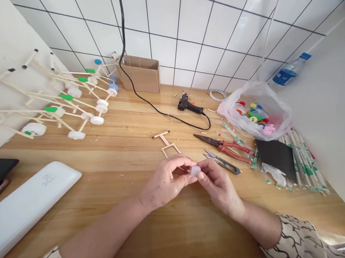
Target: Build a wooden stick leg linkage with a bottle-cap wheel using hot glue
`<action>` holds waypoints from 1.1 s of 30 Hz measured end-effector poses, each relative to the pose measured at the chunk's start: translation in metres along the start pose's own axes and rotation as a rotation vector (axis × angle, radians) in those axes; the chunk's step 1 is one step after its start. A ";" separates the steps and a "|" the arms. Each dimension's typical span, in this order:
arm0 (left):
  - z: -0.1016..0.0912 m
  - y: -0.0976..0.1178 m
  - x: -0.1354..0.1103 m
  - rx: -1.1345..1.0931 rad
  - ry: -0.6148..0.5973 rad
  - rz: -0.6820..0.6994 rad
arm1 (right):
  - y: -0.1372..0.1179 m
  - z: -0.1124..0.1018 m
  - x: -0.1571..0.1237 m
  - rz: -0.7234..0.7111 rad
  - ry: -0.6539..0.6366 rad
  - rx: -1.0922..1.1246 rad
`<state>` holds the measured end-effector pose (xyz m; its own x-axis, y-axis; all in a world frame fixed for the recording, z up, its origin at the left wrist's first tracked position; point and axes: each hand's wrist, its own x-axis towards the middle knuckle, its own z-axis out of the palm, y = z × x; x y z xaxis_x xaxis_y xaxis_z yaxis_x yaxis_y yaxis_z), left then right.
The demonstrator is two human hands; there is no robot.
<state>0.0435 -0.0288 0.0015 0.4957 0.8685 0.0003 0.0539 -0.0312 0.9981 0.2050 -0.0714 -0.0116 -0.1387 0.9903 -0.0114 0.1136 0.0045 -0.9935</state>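
Note:
My left hand (164, 181) and my right hand (218, 182) meet over the middle of the wooden table (118, 155). Both pinch a small white bottle cap (195, 170) between thumb and fingertips. Just beyond my hands lies a small frame of wooden sticks (166, 141); its near end is hidden behind my left fingers. Red-handled pliers (224, 145) and small snips (223, 162) lie right of my hands.
Stick cars with bottle-cap wheels (71, 100) stand at the back left. A black glue gun (190, 104) with its cord, a cardboard box (141, 73), a bag of coloured caps (256, 114), wrapped chopsticks (304, 163), a black sheet (276, 153) and a white case (28, 204) surround me.

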 end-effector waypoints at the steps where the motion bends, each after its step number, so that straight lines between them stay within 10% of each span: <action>1: 0.000 -0.001 0.000 -0.011 0.003 0.002 | -0.003 0.000 0.001 0.006 -0.004 0.011; 23: -0.007 0.002 0.001 -0.240 -0.222 -0.137 | -0.005 -0.008 0.007 0.261 -0.072 0.225; 33: -0.007 -0.007 0.003 -0.412 -0.108 -0.305 | -0.004 -0.013 0.002 -0.282 -0.014 -0.325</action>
<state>0.0386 -0.0224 -0.0047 0.5985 0.7509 -0.2792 -0.1247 0.4316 0.8934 0.2170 -0.0680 -0.0058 -0.2219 0.9421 0.2515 0.3735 0.3204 -0.8706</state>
